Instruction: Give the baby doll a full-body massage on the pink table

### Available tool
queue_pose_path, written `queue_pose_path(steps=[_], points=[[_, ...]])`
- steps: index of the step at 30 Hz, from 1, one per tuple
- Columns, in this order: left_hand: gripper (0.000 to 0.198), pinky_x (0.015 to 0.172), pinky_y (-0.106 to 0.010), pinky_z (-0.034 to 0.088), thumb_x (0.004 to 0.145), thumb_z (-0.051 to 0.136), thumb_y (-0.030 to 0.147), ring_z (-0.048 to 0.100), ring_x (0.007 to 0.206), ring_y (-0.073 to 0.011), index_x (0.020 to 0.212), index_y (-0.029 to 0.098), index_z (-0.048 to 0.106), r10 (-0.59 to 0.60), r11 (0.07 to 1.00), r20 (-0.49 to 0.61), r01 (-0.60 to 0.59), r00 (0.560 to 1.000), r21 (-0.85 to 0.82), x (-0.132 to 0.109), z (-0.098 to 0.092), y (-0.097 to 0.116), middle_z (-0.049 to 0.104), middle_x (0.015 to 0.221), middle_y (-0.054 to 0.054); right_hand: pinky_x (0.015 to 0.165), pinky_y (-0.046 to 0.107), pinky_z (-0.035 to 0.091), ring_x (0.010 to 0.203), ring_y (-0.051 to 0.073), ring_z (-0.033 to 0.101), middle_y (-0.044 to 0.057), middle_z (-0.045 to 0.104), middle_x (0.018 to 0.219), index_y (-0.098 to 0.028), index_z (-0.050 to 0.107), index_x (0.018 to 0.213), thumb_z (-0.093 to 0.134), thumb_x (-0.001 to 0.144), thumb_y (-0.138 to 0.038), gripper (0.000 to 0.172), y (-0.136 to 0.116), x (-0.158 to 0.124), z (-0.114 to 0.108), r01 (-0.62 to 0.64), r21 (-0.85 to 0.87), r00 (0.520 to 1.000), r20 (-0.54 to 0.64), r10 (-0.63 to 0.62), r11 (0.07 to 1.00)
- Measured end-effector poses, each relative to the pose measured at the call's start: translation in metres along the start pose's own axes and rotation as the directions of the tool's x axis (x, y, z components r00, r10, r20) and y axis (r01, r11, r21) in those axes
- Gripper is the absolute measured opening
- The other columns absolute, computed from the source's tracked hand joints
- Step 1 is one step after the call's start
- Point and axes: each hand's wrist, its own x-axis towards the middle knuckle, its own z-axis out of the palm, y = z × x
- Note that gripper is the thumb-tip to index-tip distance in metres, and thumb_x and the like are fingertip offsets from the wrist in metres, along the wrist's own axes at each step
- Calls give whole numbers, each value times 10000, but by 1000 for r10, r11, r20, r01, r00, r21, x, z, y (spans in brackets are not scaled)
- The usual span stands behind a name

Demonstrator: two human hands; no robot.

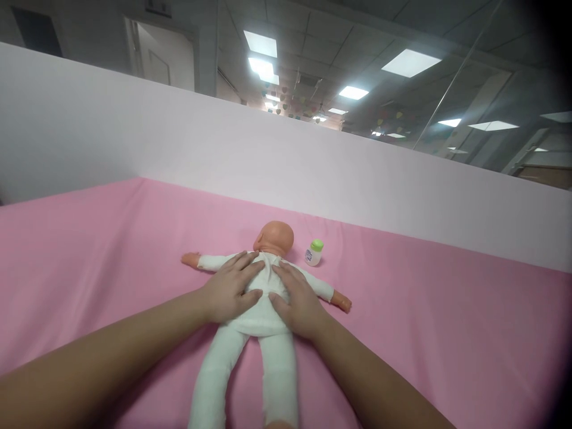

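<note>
A baby doll (263, 319) in a white cloth suit lies face down, its head at the far end and its arms stretched out to both sides. On the left side of its back rests my left hand (232, 286), flat with the fingers spread. My right hand (300, 298) lies open on the right side of the back, thumb pointing inward. Both palms touch the cloth, and a strip of the back shows between them. Just beyond the doll's right-hand arm stands a small white bottle (314, 255) with a green cap, apart from my hands.
A pink sheet (402, 310) with soft folds covers the surface under the doll. Behind it rises a low white partition (214, 143). Past that are glass panels, a doorway (165, 53) and lit ceiling panels (411, 62).
</note>
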Motion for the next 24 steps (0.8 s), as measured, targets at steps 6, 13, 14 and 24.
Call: queue_pose_path(steps=[6,13,14,24], points=[[406,913,-497,496,975,480,514,649,1024,-321,1154,188,642,-176,983,-94,180,980,44,4,-21,11,680,1128,-131,1087,516,470,1250,305,561,99,642,1303,-245,633,1290,640,921,-349,383,-5,-4,-3,-19,-55,985,-171,10,998],[631,727,-438,447,944,386,715,633,650,-286,617,217,593,-406,908,243,420,881,-6,2,-33,-9,670,652,-77,809,449,524,908,278,627,72,647,1008,-247,601,1026,594,942,-395,171,-17,-8,-8,-148,-133,982,-133,131,980],[616,709,-417,445,938,403,714,643,663,-284,626,217,593,-408,896,273,440,871,-63,2,-32,-10,679,667,-73,793,438,518,904,278,628,71,649,1004,-248,599,1018,586,947,-398,166,-17,-8,-8,-160,-132,982,-119,144,978],[563,712,-343,463,898,489,734,658,859,-272,825,189,608,-470,735,249,531,847,-422,8,-27,10,698,889,-61,872,406,486,995,265,652,65,701,1074,-237,620,1056,584,953,-404,199,-16,-4,-12,-248,48,967,-51,250,968]])
